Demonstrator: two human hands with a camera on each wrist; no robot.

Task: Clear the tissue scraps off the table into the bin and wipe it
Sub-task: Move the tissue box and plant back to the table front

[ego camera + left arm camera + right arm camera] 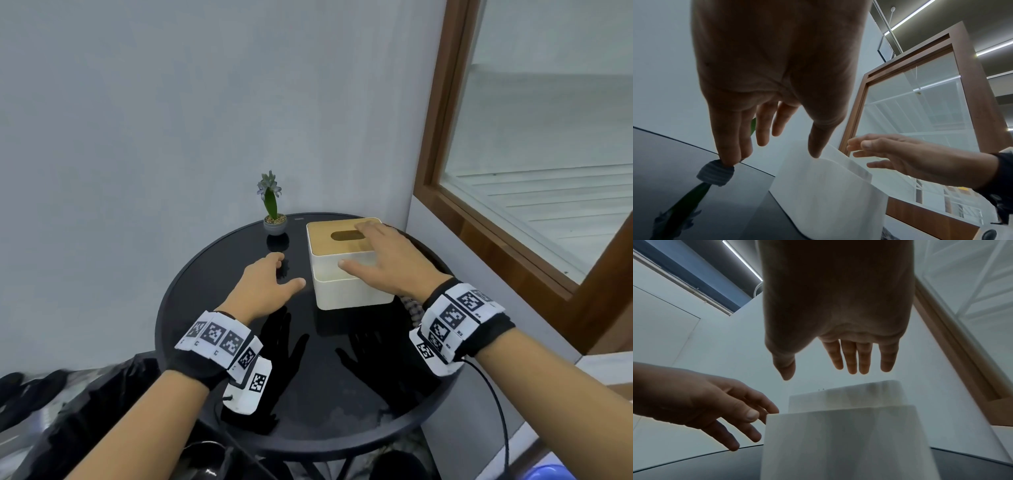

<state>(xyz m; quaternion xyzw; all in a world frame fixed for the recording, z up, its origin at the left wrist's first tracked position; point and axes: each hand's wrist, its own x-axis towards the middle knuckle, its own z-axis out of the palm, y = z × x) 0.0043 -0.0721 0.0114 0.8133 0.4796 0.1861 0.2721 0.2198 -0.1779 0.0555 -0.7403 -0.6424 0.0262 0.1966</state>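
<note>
A round black table [239,342] carries a white tissue box [346,287] with a wooden lid and an oval slot. My right hand [363,246] hovers just above the box, fingers straight and spread, thumb over its front wall; the right wrist view shows the right hand [818,374] clear of the box [838,443]. My left hand [289,270] hangs over the table just left of the box, fingers relaxed and holding nothing, also seen as the left hand [785,146]. No tissue scraps or bin show in any view.
A small potted plant [274,222] stands at the table's back edge, just beyond my left fingers. A grey wall runs behind, and a wood-framed window [513,240] is close on the right. Dark bags and shoes [51,394] lie on the floor at left.
</note>
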